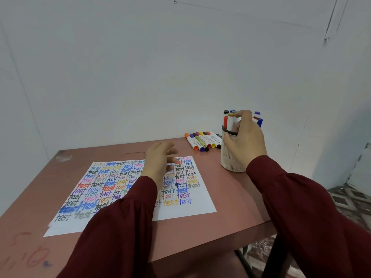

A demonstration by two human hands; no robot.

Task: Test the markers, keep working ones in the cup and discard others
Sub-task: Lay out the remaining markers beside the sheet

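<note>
A white mesh cup (227,157) stands at the table's right side with several capped markers (228,121) upright in it. My right hand (246,141) is at the cup. Its fingers curl round the top of one marker inside, and its thumb lies against the cup's dark rim. My left hand (158,159) hovers over the test paper (184,207) with relaxed, spread fingers and holds nothing. The sheet is covered with the word "test" in many colours. A row of several capped markers (202,140) lies on the table just left of the cup.
The reddish-brown table (230,207) stands against a white wall. Its right edge falls just beyond the cup and its front edge is close to me. Scribbles mark the table's near left corner (30,255). Patterned floor (345,199) shows at the right.
</note>
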